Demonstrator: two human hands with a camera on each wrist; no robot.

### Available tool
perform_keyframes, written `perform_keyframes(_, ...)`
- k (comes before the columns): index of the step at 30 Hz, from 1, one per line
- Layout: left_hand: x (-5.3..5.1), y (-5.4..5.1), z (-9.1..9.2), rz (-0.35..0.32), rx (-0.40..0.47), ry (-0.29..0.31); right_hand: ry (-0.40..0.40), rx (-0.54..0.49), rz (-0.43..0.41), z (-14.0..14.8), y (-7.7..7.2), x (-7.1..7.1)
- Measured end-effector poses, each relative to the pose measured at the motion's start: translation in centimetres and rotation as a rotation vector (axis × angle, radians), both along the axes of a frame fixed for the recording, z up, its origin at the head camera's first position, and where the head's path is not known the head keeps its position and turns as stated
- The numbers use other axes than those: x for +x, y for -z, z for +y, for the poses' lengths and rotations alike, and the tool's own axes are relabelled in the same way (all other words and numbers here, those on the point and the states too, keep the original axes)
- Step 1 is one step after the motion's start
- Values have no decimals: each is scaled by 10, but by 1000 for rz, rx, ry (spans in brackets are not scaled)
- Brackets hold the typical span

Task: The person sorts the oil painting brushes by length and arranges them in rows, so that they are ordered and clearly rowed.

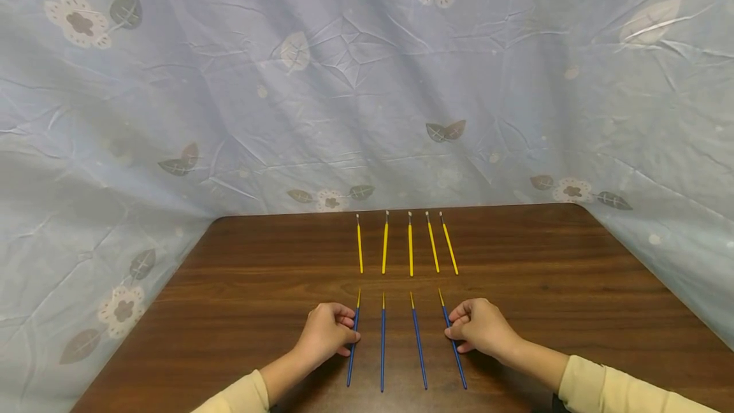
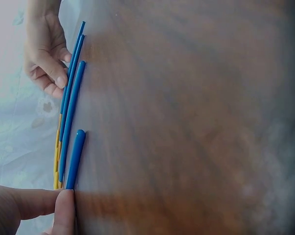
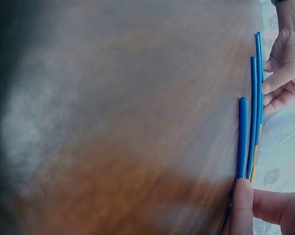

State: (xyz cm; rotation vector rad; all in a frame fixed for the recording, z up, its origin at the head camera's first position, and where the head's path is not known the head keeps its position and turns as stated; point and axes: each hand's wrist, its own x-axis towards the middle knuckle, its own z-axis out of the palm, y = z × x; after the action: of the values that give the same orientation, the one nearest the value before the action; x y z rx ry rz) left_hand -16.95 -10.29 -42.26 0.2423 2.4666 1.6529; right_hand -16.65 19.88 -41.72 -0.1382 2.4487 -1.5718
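Note:
My left hand point(image 1: 328, 331) pinches the leftmost blue paintbrush point(image 1: 351, 366) between thumb and fingers. On the other side, my right hand point(image 1: 483, 331) holds the rightmost blue paintbrush point(image 1: 460, 367) in the same way. Between them lie two more blue paintbrushes, one nearer the left point(image 1: 383, 349) and one nearer the right point(image 1: 420, 349), untouched by either hand. All the blue brushes point their golden tips away from me. The left wrist view shows thumb and finger meeting at the held blue handle point(image 2: 76, 159); the right wrist view shows a similar hold on its blue handle point(image 3: 242, 137).
Several yellow paintbrushes with pale tips form a row farther back, the middle one point(image 1: 410, 247) nearly straight. Everything lies on a dark brown wooden table point(image 1: 258, 273). A pale flowered cloth point(image 1: 355, 113) hangs behind and along both sides.

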Motion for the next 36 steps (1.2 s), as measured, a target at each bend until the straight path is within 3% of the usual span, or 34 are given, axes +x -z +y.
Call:
perform_keyframes(13,0,2,0,-2,-1,-14,-35,-25,-8,2,1,-1)
perform_keyframes(36,-1,3,-1,-1,-22,-22,14,-11,-33,-2,-2,-2)
